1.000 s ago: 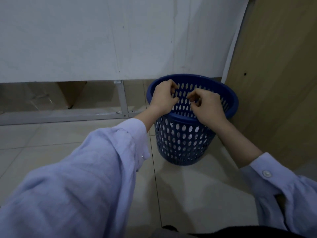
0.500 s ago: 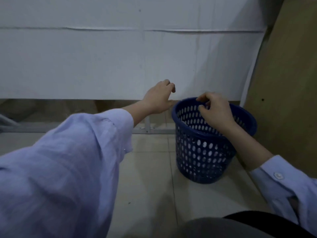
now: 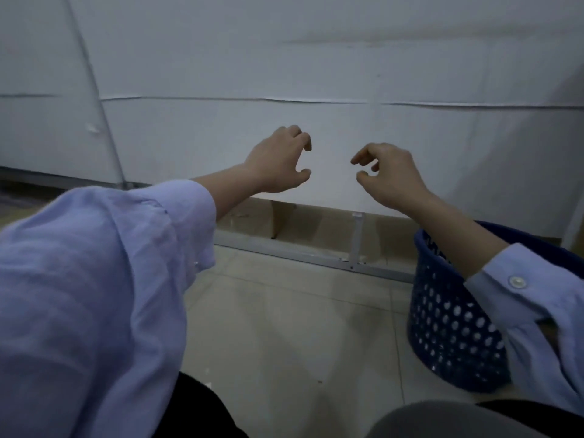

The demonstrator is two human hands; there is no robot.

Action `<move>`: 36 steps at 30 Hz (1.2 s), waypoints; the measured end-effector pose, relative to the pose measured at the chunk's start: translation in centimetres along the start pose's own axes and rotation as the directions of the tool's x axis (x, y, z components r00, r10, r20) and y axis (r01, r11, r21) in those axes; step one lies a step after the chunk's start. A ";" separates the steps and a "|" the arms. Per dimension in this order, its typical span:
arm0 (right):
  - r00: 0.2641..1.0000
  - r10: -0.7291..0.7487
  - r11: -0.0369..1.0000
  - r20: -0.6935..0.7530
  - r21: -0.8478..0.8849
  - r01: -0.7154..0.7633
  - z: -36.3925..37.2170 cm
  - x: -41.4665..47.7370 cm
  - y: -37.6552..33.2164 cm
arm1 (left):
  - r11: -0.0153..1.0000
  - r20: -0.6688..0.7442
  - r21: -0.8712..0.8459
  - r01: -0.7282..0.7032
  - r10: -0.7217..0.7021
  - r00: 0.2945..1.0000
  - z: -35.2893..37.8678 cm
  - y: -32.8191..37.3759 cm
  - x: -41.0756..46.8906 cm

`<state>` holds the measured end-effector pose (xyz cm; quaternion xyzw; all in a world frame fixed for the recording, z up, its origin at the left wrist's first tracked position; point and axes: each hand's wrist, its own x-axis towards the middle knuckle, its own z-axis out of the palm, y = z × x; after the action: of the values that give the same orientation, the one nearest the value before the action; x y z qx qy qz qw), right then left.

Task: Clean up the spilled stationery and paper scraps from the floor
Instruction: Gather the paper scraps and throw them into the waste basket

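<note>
Head view: left hand (image 3: 278, 159) and right hand (image 3: 390, 175) hang apart in front of the white wall panel (image 3: 316, 58), fingers loosely curled, holding nothing. The round blue perforated plastic basket (image 3: 448, 327) sits on the beige tiled floor (image 3: 300, 327) under the right forearm, probably kept close for dropping scraps in. Can't make out any stationery or scraps, and there's no readable writing anywhere.

We have an open gap between the curled fingers of our left hand (image 3: 278, 159) and our right hand (image 3: 392, 175). Beyond the fingertips a white panel (image 3: 316, 64) closes the way. Below them a metal rail (image 3: 300, 255) crosses the tiled floor (image 3: 284, 327). A blue perforated wastebasket (image 3: 452, 327) stands under our right wrist.
</note>
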<state>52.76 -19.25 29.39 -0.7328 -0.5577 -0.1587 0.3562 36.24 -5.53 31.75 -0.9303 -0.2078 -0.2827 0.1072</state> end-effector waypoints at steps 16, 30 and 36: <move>0.829 -0.309 0.949 0.466 0.098 0.299 16.3 0.5 -16.0 | 0.913 0.149 0.085 0.399 -0.408 0.901 -2.5 -16.8 -19.9; 0.257 -0.185 0.940 0.949 0.094 0.328 31.7 -8.4 -15.0 | 0.698 0.712 0.030 0.716 -0.517 0.475 8.5 -20.6 -36.8; 0.085 -0.105 0.930 0.991 0.068 0.360 36.8 -13.4 -11.3 | 0.653 0.823 0.074 0.754 -0.467 0.323 14.4 -19.7 -42.4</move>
<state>31.75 -1.59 -0.75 -0.5851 -0.7427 0.2549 -0.2028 2.41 2.75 -2.53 -0.8030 -0.5225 0.1068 -0.2661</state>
